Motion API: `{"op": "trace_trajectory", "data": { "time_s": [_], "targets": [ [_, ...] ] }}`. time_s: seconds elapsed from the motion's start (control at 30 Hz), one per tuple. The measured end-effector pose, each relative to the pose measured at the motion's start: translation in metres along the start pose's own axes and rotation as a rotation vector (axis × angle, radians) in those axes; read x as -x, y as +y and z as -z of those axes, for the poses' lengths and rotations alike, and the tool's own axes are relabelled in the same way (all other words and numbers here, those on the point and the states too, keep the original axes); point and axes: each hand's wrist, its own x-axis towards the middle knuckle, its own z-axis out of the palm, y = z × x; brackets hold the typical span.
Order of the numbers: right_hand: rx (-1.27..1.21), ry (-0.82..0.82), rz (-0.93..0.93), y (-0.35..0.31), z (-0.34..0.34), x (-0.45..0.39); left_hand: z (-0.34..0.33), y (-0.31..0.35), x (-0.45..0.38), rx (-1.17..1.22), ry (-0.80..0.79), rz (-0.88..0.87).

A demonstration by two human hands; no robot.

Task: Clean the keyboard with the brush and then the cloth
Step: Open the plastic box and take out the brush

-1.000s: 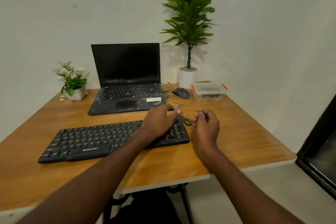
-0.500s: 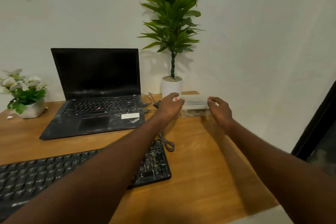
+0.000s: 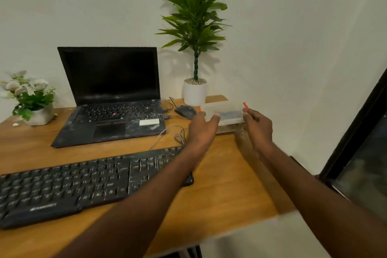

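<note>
The black keyboard lies on the wooden desk at the front left, its cable coiled behind it. A clear plastic container with red clips stands at the back right, with something dark inside that is too blurred to name. My left hand grips the container's left end, thumb on top. My right hand holds its right end at the red clip. No brush or cloth can be made out.
An open dusty laptop stands behind the keyboard. A black mouse lies beside it, with a tall potted plant behind and a small flower pot at far left. The desk's right edge is close to the container.
Both hands left the cable at the keyboard's right end, reached back to the plastic container and now grip its two ends. The view has swung right.
</note>
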Motion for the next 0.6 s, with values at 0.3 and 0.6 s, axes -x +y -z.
{"op": "trace_trajectory", "data": {
  "time_s": [0.3,0.6],
  "targets": [
    [0.044,0.067,0.078,0.009,0.033,0.088,-0.023,-0.037,0.098,-0.141,0.287,-0.188],
    [0.052,0.078,0.064,0.011,0.031,0.091,-0.032,-0.043,0.065,0.027,0.497,0.043]
  ]
}}
